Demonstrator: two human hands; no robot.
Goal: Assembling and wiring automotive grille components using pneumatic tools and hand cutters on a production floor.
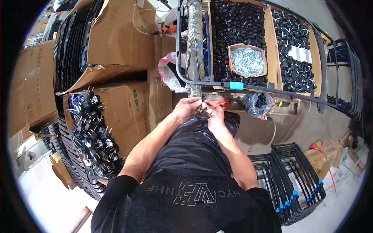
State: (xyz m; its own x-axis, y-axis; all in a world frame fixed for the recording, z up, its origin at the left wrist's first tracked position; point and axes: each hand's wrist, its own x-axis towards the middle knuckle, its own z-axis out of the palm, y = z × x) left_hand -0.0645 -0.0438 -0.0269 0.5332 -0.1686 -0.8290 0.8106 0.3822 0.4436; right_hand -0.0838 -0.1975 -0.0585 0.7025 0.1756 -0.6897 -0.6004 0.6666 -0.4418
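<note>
My left hand [188, 108] and my right hand [213, 112] meet in front of my body, fingertips pinched close together. Between them is a thin dark cord [202, 112], its loops hanging below the fingers. Just beyond the hands runs a black tubular metal frame [258, 90] with a blue wrap [236, 85] on its near bar. A foil-like covered beam [194, 46] stretches away from my hands. Red-handled pliers [224, 102] lie right of my right hand, partly hidden.
Cardboard trays hold black round parts [237, 23] and black knobs with metal studs [291, 72]; a small box [247, 61] holds screws. A plastic bag of black pieces [257, 104] stands right. Plugs with cords [91, 120] fill a left carton. Bent black frames [285, 182] stack lower right.
</note>
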